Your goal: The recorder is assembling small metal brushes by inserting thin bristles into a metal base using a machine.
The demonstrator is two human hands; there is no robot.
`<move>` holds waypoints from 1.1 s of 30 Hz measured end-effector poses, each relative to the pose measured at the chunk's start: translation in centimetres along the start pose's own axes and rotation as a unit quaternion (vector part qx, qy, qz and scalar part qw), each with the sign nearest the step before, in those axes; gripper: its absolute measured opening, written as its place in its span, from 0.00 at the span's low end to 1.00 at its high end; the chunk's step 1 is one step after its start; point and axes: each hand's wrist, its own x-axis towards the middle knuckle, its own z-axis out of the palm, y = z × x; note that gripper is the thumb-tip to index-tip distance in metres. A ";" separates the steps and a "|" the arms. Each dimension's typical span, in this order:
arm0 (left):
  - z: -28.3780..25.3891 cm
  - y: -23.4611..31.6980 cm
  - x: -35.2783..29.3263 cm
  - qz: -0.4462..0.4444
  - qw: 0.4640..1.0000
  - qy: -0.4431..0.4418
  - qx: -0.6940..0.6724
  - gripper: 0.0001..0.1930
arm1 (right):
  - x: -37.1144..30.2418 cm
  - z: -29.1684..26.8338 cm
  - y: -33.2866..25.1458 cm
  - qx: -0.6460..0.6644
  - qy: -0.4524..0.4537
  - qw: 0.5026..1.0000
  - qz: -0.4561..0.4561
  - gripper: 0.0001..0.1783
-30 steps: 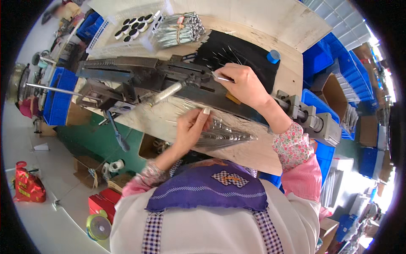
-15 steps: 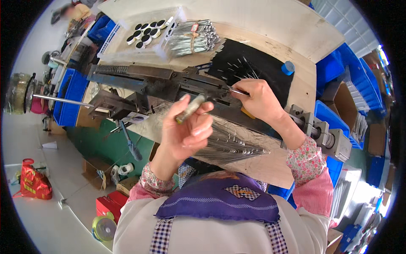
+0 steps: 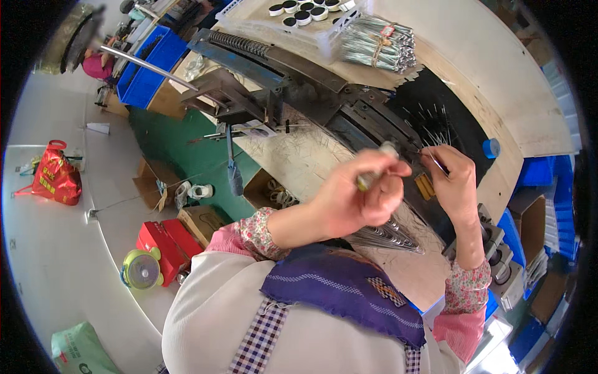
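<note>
At the dark steel bench machine (image 3: 374,118), the left hand (image 3: 364,196) curls around a blurred cylindrical handle (image 3: 389,149); the right hand (image 3: 455,177) pinches a thin metal rod (image 3: 438,163) beside the machine, near a yellow block (image 3: 425,186).

From where I sit, the left hand (image 3: 367,196) is a blur, so I can't count its fingers. They hide the middle of the handle (image 3: 389,149); I see just its two ends, and those are fuzzy. The pile of bent wires (image 3: 398,238) is partly hidden behind the same fingers. The right hand (image 3: 451,174) covers much of a thin metal piece (image 3: 441,164). Just past those fingers, the thin sticks (image 3: 436,118) are too small for me to count. Well beyond the left fingers, the top edge cuts off the clear basket (image 3: 330,47).
</note>
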 end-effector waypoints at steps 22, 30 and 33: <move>1.1 -3.3 -5.2 0.674 0.458 -0.191 0.547 0.10 | -7.0 6.9 -11.5 0.153 0.240 0.861 -0.421 0.08; -2.4 -4.5 -3.0 0.558 0.610 -0.008 0.563 0.09 | -8.5 9.0 -8.2 0.130 0.198 0.953 -0.189 0.11; -3.1 -5.3 -2.4 0.467 0.679 0.054 0.564 0.09 | -8.6 9.3 -7.0 0.145 0.176 0.968 -0.105 0.10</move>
